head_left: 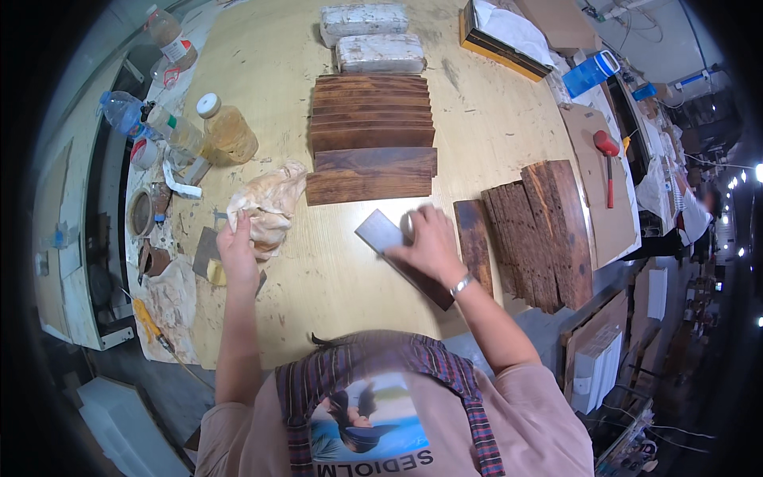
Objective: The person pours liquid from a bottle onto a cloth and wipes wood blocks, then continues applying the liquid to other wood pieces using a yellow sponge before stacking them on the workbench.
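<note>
My left hand (236, 248) grips a crumpled, brown-stained cream rag (274, 203) above the left part of the table. A single dark wooden board (381, 231) lies slanted in front of me, its upper end catching the light. Over its middle, my right hand (430, 245) is closed around a small pale object (408, 226), partly hidden by the fingers and slightly blurred. Beyond the board, a row of overlapping dark brown boards (372, 137) runs away from me. One more dark board (474, 246) rests just right of my right hand.
Rough dark planks (532, 238) are stacked at the right. Two wrapped blocks (380, 54) stand at the far side. A jar of tan contents (229, 131) and several bottles crowd the left edge. A red mallet (608, 151) lies on cardboard, near a blue bottle (590, 74).
</note>
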`<state>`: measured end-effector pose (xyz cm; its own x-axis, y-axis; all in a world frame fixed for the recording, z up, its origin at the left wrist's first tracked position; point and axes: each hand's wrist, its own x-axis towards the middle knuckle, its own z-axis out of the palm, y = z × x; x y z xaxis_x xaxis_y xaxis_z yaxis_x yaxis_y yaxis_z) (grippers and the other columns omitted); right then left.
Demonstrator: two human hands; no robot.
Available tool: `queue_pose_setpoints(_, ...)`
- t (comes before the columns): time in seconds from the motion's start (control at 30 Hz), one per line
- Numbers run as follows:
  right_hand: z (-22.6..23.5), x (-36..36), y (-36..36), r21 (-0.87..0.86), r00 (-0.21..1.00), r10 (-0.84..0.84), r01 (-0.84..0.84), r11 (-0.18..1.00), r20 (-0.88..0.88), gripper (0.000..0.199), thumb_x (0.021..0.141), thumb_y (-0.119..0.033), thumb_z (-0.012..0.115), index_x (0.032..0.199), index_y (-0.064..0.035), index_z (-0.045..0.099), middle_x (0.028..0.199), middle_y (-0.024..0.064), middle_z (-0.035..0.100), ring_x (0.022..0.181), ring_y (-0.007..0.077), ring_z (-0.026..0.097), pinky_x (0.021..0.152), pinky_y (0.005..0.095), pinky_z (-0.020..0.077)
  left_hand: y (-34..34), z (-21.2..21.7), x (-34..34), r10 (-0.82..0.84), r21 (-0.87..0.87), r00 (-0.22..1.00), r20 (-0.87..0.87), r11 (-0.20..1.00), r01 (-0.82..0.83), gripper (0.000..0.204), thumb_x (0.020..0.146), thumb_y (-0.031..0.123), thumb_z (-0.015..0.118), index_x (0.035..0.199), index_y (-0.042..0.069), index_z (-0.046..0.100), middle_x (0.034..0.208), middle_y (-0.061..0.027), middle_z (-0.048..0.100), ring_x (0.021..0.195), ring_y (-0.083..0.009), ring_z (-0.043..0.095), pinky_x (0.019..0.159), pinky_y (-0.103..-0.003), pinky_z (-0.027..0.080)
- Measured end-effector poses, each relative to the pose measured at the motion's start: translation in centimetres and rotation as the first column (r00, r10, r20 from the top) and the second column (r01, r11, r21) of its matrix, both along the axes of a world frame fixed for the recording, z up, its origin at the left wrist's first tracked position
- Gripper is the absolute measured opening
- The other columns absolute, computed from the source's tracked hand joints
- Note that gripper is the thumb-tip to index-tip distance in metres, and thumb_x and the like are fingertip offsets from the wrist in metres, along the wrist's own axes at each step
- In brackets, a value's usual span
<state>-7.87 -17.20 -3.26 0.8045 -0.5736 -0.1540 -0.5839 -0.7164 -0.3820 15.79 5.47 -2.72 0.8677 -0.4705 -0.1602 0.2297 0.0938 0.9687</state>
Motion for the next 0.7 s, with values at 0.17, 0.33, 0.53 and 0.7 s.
queue_pose_setpoints(0.17,-1.3,-4.0,3.7,0.032,0.994,-0.101,0.103,0.994,-0.047,0.06,0.067,-0.038,0.083,0.11,0.0003,0.064,0.105,0.0158,0.056,0.1,0.0326,0.055,0.086,0.0419,0.0474,0.2,-0.4,-1.5,-0.053,-0.059,0.999,-0.012,0.997,0.052,0.032,0.104,0.026,0.051,0.109,-0.003,0.064,0.097,-0.0028,0.067,0.079,-0.0081,0.061,0.069,-0.024,0.048)
queue_pose_setpoints(0.33,-2.0,-5.7,3.9,0.738,0.9,-0.362,0.071,0.672,0.243,0.049,0.085,-0.027,0.063,0.121,0.0058,0.057,0.106,0.0163,0.063,0.097,0.0268,0.063,0.087,0.0366,0.0511,-0.1,1.0,-5.6,-0.301,0.128,0.936,0.186,0.951,0.28,0.034,0.103,0.026,0.05,0.116,-0.003,0.061,0.099,-0.0054,0.066,0.083,-0.0093,0.061,0.072,-0.025,0.049)
queue_pose_setpoints(0.53,-0.3,-4.0,6.7,0.965,0.671,-0.738,-0.141,-0.221,-0.071,0.044,0.099,-0.034,0.043,0.126,-0.0022,0.057,0.116,0.0121,0.064,0.1,0.0221,0.065,0.087,0.0362,0.0542,-2.4,4.2,-15.0,-0.741,0.664,-0.039,0.671,0.576,0.477,0.051,0.09,0.029,0.06,0.139,0.018,0.053,0.15,-0.0049,0.045,0.143,-0.0247,0.035,0.114,-0.064,0.018)
queue_pose_setpoints(0.7,2.3,-3.6,8.3,0.871,0.819,-0.569,-0.329,-0.365,0.071,0.047,0.099,-0.044,0.041,0.123,-0.007,0.058,0.108,0.0098,0.067,0.095,0.0199,0.065,0.085,0.0355,0.0545,-7.3,4.0,-9.0,-0.53,0.521,0.168,0.831,0.848,0.097,0.046,0.09,0.021,0.058,0.135,0.016,0.056,0.152,0.0006,0.043,0.14,-0.0251,0.039,0.115,-0.059,0.019)
